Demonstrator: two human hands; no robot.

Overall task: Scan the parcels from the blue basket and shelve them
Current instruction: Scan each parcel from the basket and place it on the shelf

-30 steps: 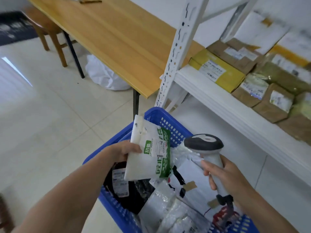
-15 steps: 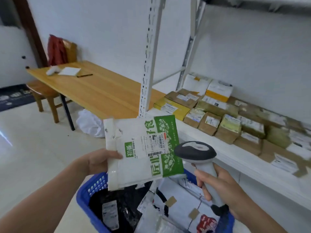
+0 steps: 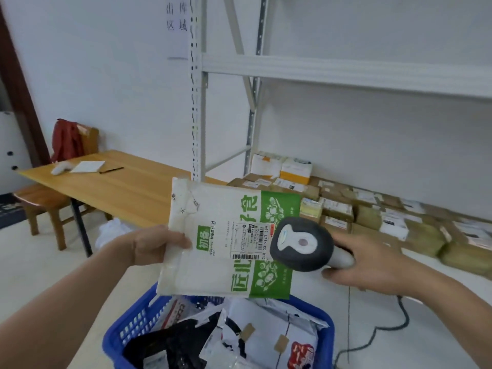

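The bag [image 3: 213,265] fills the gap between the left hand [image 3: 157,245] fingers and the right hand [image 3: 372,265] fingers, and the scanner [image 3: 300,245] head sits in front of it. Right below both sets of fingers is the blue basket [image 3: 125,328], piled with parcels [image 3: 266,331], so there is little room going down. Past the right fingers, boxes [image 3: 338,211] crowd the low shelf [image 3: 423,259]. Above the boxes is open air up to the top shelf board [image 3: 346,73]. Beyond the left fingers stand a white post [image 3: 195,102] and a wooden table [image 3: 127,190]. A black cord [image 3: 406,316] lies on the floor under the right fingers.
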